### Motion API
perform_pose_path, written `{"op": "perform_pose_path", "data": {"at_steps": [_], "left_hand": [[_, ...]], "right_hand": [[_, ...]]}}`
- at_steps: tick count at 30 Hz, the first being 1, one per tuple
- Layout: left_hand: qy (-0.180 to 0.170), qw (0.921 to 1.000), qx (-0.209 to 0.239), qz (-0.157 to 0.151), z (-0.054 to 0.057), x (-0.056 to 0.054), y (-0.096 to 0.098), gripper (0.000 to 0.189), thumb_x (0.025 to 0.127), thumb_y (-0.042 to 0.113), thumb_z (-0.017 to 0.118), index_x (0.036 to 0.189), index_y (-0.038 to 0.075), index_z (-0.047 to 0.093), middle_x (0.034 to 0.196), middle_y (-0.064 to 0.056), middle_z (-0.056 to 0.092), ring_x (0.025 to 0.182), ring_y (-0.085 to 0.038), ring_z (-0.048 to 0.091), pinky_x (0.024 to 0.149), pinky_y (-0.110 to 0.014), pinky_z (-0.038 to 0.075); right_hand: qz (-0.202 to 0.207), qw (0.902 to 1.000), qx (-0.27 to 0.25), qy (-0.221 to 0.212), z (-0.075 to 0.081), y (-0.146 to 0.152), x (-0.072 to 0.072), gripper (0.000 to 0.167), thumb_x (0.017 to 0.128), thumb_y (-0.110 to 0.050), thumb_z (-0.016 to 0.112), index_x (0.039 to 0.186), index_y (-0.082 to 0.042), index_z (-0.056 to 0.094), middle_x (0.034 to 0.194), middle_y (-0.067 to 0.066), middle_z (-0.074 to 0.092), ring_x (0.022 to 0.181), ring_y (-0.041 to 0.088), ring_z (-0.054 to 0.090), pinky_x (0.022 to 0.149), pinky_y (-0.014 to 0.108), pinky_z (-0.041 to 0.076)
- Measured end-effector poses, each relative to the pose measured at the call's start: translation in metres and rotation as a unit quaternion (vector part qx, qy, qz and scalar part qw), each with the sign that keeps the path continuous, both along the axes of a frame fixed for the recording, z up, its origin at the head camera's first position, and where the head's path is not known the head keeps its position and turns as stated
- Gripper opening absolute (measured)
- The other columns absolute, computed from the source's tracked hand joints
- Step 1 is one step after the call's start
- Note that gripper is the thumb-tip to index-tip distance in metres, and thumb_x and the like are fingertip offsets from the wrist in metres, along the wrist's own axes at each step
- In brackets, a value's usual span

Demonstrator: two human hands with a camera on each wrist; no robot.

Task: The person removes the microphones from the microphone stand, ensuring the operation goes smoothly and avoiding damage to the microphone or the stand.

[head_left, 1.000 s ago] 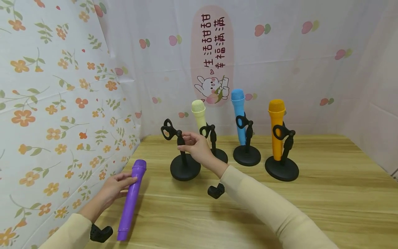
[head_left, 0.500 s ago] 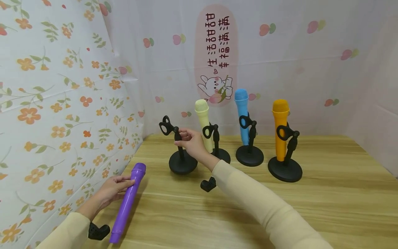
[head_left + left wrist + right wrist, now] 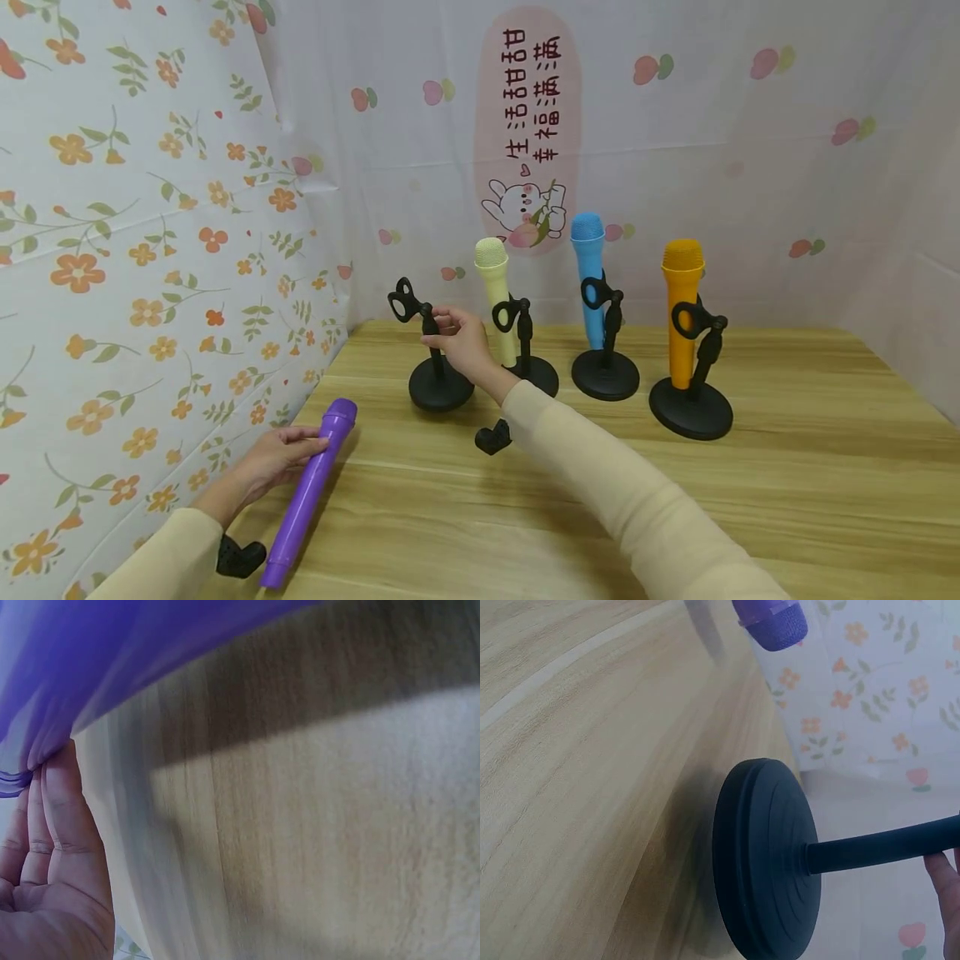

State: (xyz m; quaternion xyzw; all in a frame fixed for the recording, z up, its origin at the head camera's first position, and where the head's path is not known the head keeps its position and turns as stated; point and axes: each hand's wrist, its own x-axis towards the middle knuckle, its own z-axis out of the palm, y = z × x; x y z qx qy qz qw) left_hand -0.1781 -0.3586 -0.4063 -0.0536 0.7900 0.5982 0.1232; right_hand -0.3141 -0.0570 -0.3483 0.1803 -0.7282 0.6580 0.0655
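In the head view my left hand [image 3: 273,460] grips a purple toy microphone [image 3: 306,498] by its handle, just under the head. The microphone slants, head end away from me, over the table's left side. The left wrist view has its purple handle [image 3: 142,656] close up, with my fingers [image 3: 71,817] against it. My right hand [image 3: 467,346] pinches the post of a black microphone stand [image 3: 441,390], below its clip holder [image 3: 405,302]. That holder has nothing in it. From the right wrist, the stand's round base [image 3: 769,855] and post are visible, with the purple microphone head [image 3: 780,628] beyond.
Rightward stand three similar black stands, holding a pale yellow microphone [image 3: 495,287], a blue microphone [image 3: 589,258] and an orange microphone [image 3: 682,317]. The yellow one is right behind my right hand. Printed cloth [image 3: 675,183] hangs behind and left of the wooden table [image 3: 465,533].
The stand in my right hand has shifted slightly left and back, away from the yellow microphone's stand. The purple microphone's near end has swung left. The head view has turned slightly.
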Motion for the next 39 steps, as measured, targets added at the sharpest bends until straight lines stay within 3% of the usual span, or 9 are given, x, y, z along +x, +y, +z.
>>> {"op": "perform_pose_path", "data": {"at_steps": [9,23,39], "left_hand": [[0.003,0.9998,-0.017,0.012,-0.004,0.002,0.004,0.049,0.093,0.021,0.067,0.128,-0.011,0.054,0.097,-0.004,0.069,0.086,-0.017,0.065,0.075,-0.036,0.055],[0.002,0.9995,-0.03,0.011,-0.012,0.002,0.006,0.054,0.093,0.022,0.068,0.13,-0.013,0.05,0.099,-0.007,0.069,0.087,-0.019,0.066,0.075,-0.038,0.056],[-0.016,0.997,-0.06,0.046,-0.013,-0.001,0.015,0.049,0.089,0.025,0.073,0.122,-0.008,0.058,0.09,-0.004,0.068,0.08,-0.017,0.065,0.07,-0.036,0.056]], "right_hand": [[-0.009,0.9999,0.006,0.006,-0.006,-0.002,-0.005,0.037,0.08,-0.002,0.079,0.115,-0.006,0.066,0.101,0.009,0.069,0.094,0.022,0.065,0.08,0.031,0.054],[-0.023,0.9995,0.019,0.013,-0.015,-0.005,-0.01,0.036,0.08,-0.001,0.079,0.113,-0.006,0.066,0.101,0.008,0.07,0.093,0.022,0.066,0.08,0.031,0.054],[-0.037,0.999,0.02,0.013,-0.019,-0.004,-0.014,0.036,0.078,0.0,0.08,0.112,-0.004,0.066,0.1,0.011,0.07,0.093,0.025,0.066,0.081,0.031,0.054]]}}
